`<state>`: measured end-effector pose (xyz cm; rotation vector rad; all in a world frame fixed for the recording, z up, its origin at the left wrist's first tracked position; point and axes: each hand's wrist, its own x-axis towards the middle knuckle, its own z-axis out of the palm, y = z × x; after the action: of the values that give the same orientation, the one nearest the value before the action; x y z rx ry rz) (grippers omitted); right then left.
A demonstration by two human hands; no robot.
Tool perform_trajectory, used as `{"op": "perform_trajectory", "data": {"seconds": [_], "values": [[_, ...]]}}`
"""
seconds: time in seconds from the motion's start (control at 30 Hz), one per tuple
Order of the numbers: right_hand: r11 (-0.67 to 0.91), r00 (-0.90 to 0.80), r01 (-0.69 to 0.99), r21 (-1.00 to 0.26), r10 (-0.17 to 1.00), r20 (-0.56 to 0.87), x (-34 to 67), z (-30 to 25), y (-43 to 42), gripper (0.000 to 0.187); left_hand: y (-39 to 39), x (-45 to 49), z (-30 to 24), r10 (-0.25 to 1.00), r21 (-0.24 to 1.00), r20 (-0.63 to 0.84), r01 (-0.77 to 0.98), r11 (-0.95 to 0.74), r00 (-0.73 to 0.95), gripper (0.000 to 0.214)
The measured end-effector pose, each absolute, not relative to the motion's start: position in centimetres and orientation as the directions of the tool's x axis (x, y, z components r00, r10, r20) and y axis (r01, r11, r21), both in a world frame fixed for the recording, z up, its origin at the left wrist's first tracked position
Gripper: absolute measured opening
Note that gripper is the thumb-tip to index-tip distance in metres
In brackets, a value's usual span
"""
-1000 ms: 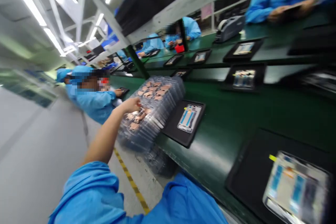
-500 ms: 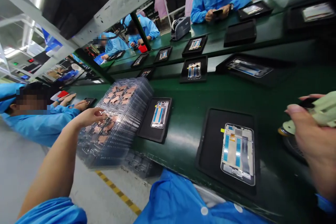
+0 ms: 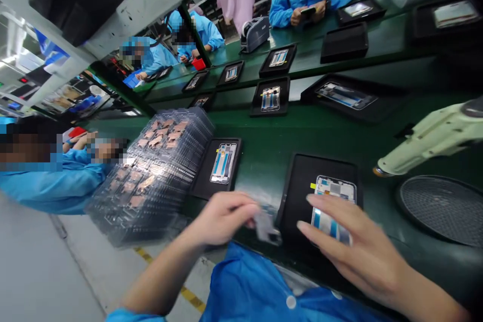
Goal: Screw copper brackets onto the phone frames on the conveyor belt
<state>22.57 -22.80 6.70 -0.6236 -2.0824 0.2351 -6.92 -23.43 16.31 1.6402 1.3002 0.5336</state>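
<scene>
My left hand (image 3: 228, 217) is closed in a pinch on a thin grey metal sheet piece (image 3: 267, 226), slightly blurred, held just left of the near black tray (image 3: 302, 176). A phone frame (image 3: 332, 216) with blue strips and a yellow tab lies in that tray. Over the frame hovers my right hand (image 3: 358, 244), fingers spread and holding nothing; it hides the frame's lower part. Left of my left hand, stacked clear plastic trays (image 3: 188, 156) carry several copper-coloured pieces (image 3: 166, 133).
A pale green tool with an orange tip (image 3: 426, 136) reaches in from the right above a round dark mesh (image 3: 441, 206). Another black tray with a phone frame (image 3: 223, 163) stands by the stack. More trays line the green bench (image 3: 264, 136); co-workers in blue sit around it.
My left hand has come from the plastic trays toward the near black tray with the grey metal piece. My right hand has let go of the pale green tool and moved left over the phone frame.
</scene>
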Motion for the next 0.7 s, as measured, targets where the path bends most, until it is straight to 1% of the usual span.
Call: {"op": "perform_trajectory", "data": {"seconds": [0.03, 0.07, 0.1, 0.13, 0.17, 0.2, 0.23, 0.27, 0.3, 0.33, 0.37, 0.4, 0.47, 0.53, 0.63, 0.7], "values": [[0.880, -0.507, 0.316, -0.356, 0.473, 0.720, 21.8, 6.8, -22.7, 0.051, -22.8, -4.3, 14.2, 0.877, 0.919, -0.276, 0.375, 0.121, 0.393, 0.050], [0.898, -0.548, 0.293, -0.329, 0.440, 0.711, 21.5, 6.8, -22.4, 0.049, -22.0, -2.1, 12.4, 0.826, 0.936, -0.323, 0.284, 0.207, 0.461, 0.052], [0.902, -0.573, 0.284, -0.325, 0.432, 0.697, 21.7, 6.7, -22.0, 0.047, -21.0, -0.3, 10.9, 0.787, 0.941, -0.335, 0.230, 0.249, 0.518, 0.051], [0.892, -0.575, 0.295, -0.342, 0.452, 0.682, 22.2, 6.5, -21.6, 0.046, -19.9, 1.2, 9.7, 0.768, 0.946, -0.321, 0.217, 0.239, 0.554, 0.050], [0.869, -0.546, 0.327, -0.371, 0.494, 0.677, 23.1, 6.4, -21.1, 0.044, -18.6, 2.3, 8.8, 0.777, 0.956, -0.279, 0.244, 0.165, 0.565, 0.047], [0.830, -0.481, 0.375, -0.412, 0.554, 0.679, 24.0, 6.2, -20.7, 0.041, -17.2, 3.1, 8.2, 0.806, 0.951, -0.211, 0.308, 0.038, 0.553, 0.043], [0.773, -0.384, 0.434, -0.463, 0.624, 0.681, 24.8, 6.1, -20.3, 0.039, -15.8, 3.7, 7.8, 0.834, 0.907, -0.127, 0.403, -0.121, 0.537, 0.038], [0.702, -0.267, 0.490, -0.517, 0.685, 0.678, 25.5, 5.9, -19.9, 0.035, -14.3, 4.1, 7.5, 0.846, 0.817, -0.040, 0.505, -0.278, 0.531, 0.031], [0.631, -0.153, 0.536, -0.560, 0.725, 0.671, 26.0, 5.8, -19.5, 0.031, -13.0, 4.5, 7.3, 0.835, 0.693, 0.025, 0.592, -0.411, 0.550, 0.026], [0.567, -0.059, 0.573, -0.592, 0.749, 0.660, 26.2, 5.6, -19.2, 0.027, -11.8, 4.8, 7.1, 0.807, 0.566, 0.054, 0.648, -0.510, 0.587, 0.025], [0.515, 0.003, 0.601, -0.612, 0.763, 0.646, 26.3, 5.4, -18.9, 0.024, -10.8, 5.1, 6.8, 0.773, 0.459, 0.049, 0.673, -0.580, 0.633, 0.027], [0.477, 0.034, 0.623, -0.621, 0.776, 0.630, 26.2, 5.1, -18.6, 0.021, -10.0, 5.4, 6.6, 0.740, 0.383, 0.026, 0.677, -0.629, 0.672, 0.027], [0.402, 0.059, 0.655, -0.640, 0.817, 0.573, 25.9, 4.3, -18.3, 0.021, -9.1, 6.0, 6.0, 0.695, 0.308, -0.021, 0.666, -0.679, 0.718, 0.025], [0.301, 0.117, 0.650, -0.698, 0.868, 0.483, 25.8, 3.3, -18.3, 0.027, -8.7, 6.5, 5.6, 0.682, 0.289, -0.047, 0.664, -0.690, 0.729, 0.026], [0.167, 0.219, 0.604, -0.780, 0.905, 0.363, 26.1, 2.3, -18.3, 0.034, -8.7, 7.2, 5.2, 0.707, 0.280, -0.052, 0.690, -0.667, 0.705, 0.030], [0.137, 0.248, 0.594, -0.793, 0.906, 0.342, 26.4, 2.2, -18.3, 0.035, -9.2, 7.6, 5.2, 0.746, 0.248, -0.029, 0.728, -0.639, 0.665, 0.032]]}}
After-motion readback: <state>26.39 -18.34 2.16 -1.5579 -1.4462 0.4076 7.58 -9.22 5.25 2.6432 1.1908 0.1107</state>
